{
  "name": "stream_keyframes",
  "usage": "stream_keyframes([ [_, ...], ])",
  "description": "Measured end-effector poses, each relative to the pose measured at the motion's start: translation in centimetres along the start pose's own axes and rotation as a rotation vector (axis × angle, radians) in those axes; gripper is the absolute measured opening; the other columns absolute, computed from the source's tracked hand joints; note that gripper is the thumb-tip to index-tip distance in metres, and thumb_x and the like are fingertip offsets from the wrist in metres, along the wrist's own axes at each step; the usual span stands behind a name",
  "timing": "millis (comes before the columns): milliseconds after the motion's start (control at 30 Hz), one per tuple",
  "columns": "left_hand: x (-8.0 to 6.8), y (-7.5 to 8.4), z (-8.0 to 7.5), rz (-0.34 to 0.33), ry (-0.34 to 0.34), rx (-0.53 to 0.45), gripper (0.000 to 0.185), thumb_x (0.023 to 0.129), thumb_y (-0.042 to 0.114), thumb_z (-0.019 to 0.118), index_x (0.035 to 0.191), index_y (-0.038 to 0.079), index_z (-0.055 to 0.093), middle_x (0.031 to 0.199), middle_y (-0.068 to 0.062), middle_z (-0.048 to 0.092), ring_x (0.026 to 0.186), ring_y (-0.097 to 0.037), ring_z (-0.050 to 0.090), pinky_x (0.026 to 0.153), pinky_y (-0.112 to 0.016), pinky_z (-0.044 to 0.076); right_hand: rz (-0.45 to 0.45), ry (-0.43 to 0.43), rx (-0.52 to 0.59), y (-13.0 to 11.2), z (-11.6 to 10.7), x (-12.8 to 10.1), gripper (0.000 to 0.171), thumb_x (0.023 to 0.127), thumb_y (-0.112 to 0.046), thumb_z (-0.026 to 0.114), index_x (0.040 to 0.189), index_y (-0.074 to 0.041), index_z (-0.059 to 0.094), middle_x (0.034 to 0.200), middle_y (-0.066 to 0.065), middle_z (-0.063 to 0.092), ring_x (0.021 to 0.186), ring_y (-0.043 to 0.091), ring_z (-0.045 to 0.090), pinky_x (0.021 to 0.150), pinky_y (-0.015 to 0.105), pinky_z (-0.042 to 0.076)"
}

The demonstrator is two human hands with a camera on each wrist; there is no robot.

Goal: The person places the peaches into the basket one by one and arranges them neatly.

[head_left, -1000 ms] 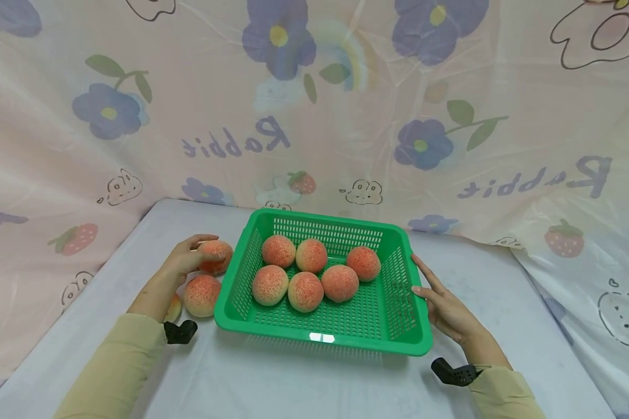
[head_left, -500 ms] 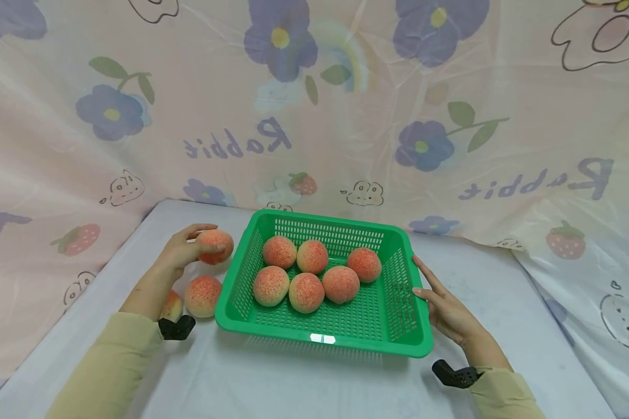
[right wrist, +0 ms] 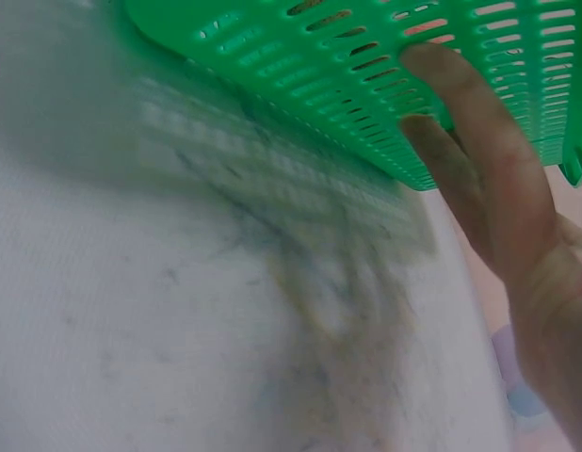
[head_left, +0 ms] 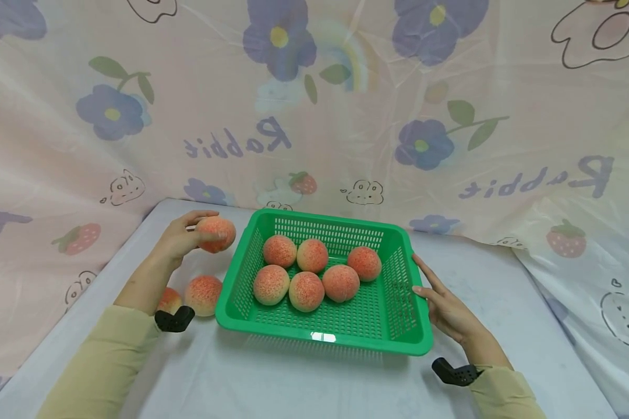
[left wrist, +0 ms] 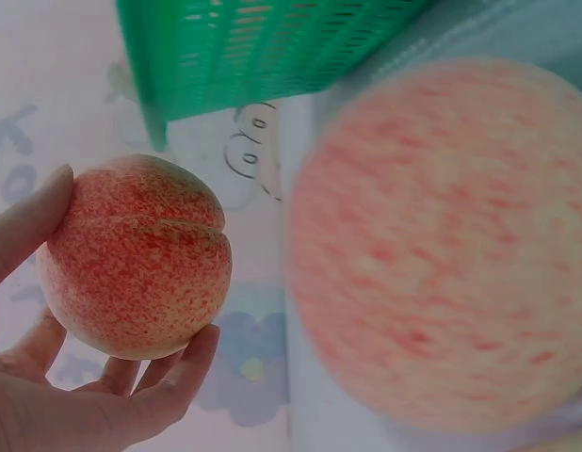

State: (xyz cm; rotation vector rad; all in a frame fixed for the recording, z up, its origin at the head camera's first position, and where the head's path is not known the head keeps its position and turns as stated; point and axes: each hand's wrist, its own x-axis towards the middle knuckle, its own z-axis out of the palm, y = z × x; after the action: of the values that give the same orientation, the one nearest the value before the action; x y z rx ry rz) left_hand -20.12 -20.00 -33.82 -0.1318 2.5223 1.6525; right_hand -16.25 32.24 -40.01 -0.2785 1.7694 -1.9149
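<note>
Head view: left hand [head_left: 175, 240] grips round speckled peach [head_left: 216, 233]; flat right hand [head_left: 447, 306] touches slotted plastic basket [head_left: 400, 340].

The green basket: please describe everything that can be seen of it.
The green basket is a rectangular tray of glossy plastic, with slotted walls, a perforated floor and a smooth, rolled rim. It sits upright on the white table, near the middle. Six peaches lie inside, grouped toward the far left part. The right hand rests with straight fingers against its right wall. The left hand holds another peach just outside its far left corner, not touching it.
</note>
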Motion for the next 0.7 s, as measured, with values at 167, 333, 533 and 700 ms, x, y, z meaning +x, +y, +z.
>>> stream_keyframes([
  [167, -0.1, 1.5, 0.1, 0.018, -0.013, 0.003, 0.066, 0.088, 0.020, 0.068, 0.146, 0.009, 0.038, 0.152, -0.021, 0.025, 0.131, -0.039, 0.034, 0.092, -0.040, 0.043, -0.007, 0.001, -0.007, 0.1, -0.1, 0.0, 0.070, 0.104, -0.015, 0.038, 0.151, -0.047, -0.003, 0.157, 0.021, -0.012, 0.117, 0.009, 0.055, 0.092, 0.037, 0.049],
  [333, -0.3, 3.3, 0.4, 0.046, -0.041, 0.005, 0.067, 0.088, 0.020, 0.069, 0.146, 0.009, 0.039, 0.152, -0.022, 0.024, 0.135, -0.040, 0.032, 0.097, -0.046, 0.042, -0.010, 0.006, -0.007, 0.1, -0.1, 0.0, 0.070, 0.104, -0.016, 0.039, 0.151, -0.046, -0.003, 0.155, 0.022, -0.005, 0.117, 0.012, 0.057, 0.091, 0.038, 0.051],
  [533, -0.5, 5.1, 1.2, 0.061, -0.069, 0.025, 0.067, 0.087, 0.023, 0.071, 0.146, 0.012, 0.041, 0.153, -0.019, 0.025, 0.136, -0.039, 0.031, 0.098, -0.049, 0.042, -0.008, 0.018, -0.005, 0.0, 0.0, 0.0, 0.070, 0.104, -0.016, 0.040, 0.151, -0.046, -0.002, 0.155, 0.022, -0.002, 0.114, 0.012, 0.058, 0.090, 0.038, 0.051],
  [700, -0.5, 6.4, 2.0, 0.094, -0.107, 0.018, 0.064, 0.086, 0.021, 0.073, 0.143, 0.012, 0.045, 0.151, -0.020, 0.028, 0.132, -0.038, 0.037, 0.097, -0.051, 0.043, -0.011, 0.005, -0.008, 0.1, 0.0, 0.0, 0.070, 0.104, -0.015, 0.039, 0.152, -0.045, -0.003, 0.157, 0.021, -0.012, 0.116, 0.009, 0.055, 0.092, 0.037, 0.049],
])
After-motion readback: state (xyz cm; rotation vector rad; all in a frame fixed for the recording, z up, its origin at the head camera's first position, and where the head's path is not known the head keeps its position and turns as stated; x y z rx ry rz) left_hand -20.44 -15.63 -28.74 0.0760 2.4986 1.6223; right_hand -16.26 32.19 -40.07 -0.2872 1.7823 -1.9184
